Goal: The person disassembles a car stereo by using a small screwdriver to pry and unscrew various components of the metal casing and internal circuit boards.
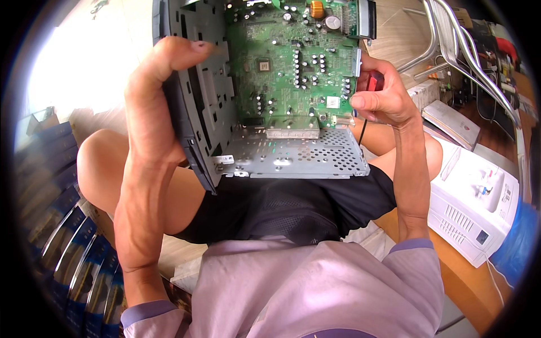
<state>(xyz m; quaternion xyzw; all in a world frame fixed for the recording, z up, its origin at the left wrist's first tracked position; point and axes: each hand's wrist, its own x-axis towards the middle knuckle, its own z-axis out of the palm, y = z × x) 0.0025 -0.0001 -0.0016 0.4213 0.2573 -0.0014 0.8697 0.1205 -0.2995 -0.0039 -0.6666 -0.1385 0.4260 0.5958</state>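
Observation:
An opened electronic unit with a grey metal chassis and a dark front panel is held up over my lap, tilted toward me. Inside it a green circuit board carries several capacitors and chips. My left hand grips the unit at the dark panel, thumb over its edge. At the opposite edge, my right hand is closed around a screwdriver with a red and black handle; its thin shaft points down beside the perforated metal. Some of the right fingers are hidden behind the unit.
A white water dispenser with a blue bottle lies at the right by a wooden surface. A chrome-framed chair stands at the far right. Blue boxes are stacked on the left. My bent knees flank the unit.

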